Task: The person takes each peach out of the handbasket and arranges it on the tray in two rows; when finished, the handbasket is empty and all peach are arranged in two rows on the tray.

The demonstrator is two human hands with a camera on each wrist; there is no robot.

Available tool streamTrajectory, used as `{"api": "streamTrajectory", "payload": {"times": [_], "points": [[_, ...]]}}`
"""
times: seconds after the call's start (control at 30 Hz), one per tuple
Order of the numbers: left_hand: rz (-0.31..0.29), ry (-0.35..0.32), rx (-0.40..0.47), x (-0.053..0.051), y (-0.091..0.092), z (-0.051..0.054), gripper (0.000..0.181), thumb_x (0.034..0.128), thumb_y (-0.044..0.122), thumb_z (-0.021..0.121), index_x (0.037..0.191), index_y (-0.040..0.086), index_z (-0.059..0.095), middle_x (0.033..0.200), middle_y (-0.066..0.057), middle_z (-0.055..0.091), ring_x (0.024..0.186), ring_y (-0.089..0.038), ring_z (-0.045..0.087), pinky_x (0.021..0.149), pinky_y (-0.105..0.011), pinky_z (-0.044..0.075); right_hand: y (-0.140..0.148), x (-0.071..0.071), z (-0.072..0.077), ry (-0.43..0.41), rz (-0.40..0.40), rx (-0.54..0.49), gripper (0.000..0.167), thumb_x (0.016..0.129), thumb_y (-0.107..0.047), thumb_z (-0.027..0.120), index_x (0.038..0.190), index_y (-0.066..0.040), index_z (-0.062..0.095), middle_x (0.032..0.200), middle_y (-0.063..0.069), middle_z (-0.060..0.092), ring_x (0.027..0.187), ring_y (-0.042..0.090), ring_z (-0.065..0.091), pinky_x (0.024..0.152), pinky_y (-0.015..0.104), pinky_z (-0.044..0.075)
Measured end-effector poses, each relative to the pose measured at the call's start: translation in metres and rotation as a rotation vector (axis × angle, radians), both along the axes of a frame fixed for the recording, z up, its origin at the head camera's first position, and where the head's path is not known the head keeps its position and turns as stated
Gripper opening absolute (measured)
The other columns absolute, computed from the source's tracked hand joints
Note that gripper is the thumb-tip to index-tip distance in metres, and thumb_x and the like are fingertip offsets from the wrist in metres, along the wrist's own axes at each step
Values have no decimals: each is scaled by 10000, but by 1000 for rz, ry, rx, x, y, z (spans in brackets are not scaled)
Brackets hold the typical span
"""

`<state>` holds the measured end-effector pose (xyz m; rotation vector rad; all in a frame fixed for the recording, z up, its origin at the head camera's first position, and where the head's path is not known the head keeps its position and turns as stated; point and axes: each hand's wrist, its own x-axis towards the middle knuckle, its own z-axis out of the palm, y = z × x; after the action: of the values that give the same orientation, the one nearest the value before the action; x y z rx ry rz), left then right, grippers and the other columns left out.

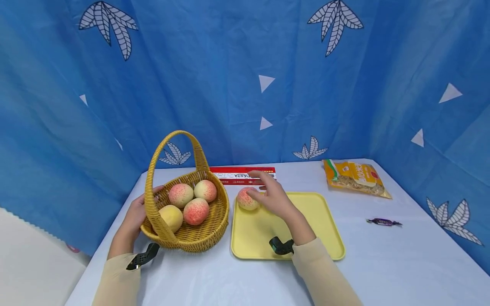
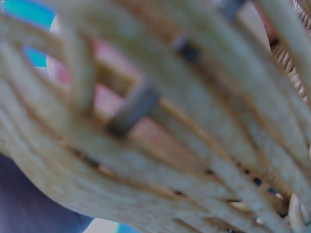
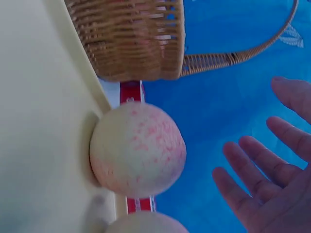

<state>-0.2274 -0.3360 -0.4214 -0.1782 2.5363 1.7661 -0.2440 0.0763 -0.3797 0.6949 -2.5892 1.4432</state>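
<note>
A yellow wicker basket (image 1: 208, 240) with a tall handle stands on the left, holding several pink-and-cream peaches (image 1: 196, 211). My left hand (image 1: 134, 216) grips its left rim, fingers reaching over the edge. The left wrist view is filled by blurred basket weave (image 2: 184, 121). My right hand (image 1: 273, 197), fingers spread, hovers over a pale yellow tray (image 1: 287, 257), beside a peach (image 1: 246, 200) at the tray's far left corner. In the right wrist view, that hand (image 3: 272, 184) is apart from two peaches, one whole (image 3: 138, 150) and one cut off (image 3: 146, 224) by the frame.
Behind the tray lies a red-and-white pasta box (image 1: 229, 175), partly hidden by the basket and right hand. On the right are an orange snack packet (image 1: 356, 177) and a small purple wrapped candy (image 1: 384, 222). Blue curtains (image 1: 229, 85) surround the white table (image 1: 398, 272).
</note>
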Motion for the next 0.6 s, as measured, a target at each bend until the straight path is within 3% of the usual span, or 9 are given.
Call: {"api": "streamTrajectory", "payload": {"times": [0.2, 0.37, 0.6], "points": [[1, -8, -9, 1, -1, 0, 495, 1074, 296, 405, 1565, 260, 350, 1645, -162, 257, 1528, -403, 151, 1200, -612, 177, -19, 10, 1, 18, 78, -28, 515, 937, -229, 710, 1414, -194, 519, 1391, 0, 570, 1269, 232, 559, 1032, 434, 506], [3, -17, -4, 1, 0, 1, 495, 1074, 309, 408, 1564, 280, 350, 1650, -153, 249, 1527, -396, 164, 1200, -601, 187, -39, 18, -1, 26, 148, -67, 507, 932, -181, 716, 1401, -161, 524, 1394, 56, 574, 1217, 233, 585, 1021, 451, 513], [3, -12, -6, 2, 0, 0, 494, 1079, 310, 393, 1568, 272, 341, 1650, -150, 254, 1525, -384, 174, 1187, -581, 212, -71, 24, -4, 39, 247, 4, 499, 944, -201, 703, 1406, -173, 519, 1340, 10, 583, 1223, 190, 569, 1006, 381, 499]]}}
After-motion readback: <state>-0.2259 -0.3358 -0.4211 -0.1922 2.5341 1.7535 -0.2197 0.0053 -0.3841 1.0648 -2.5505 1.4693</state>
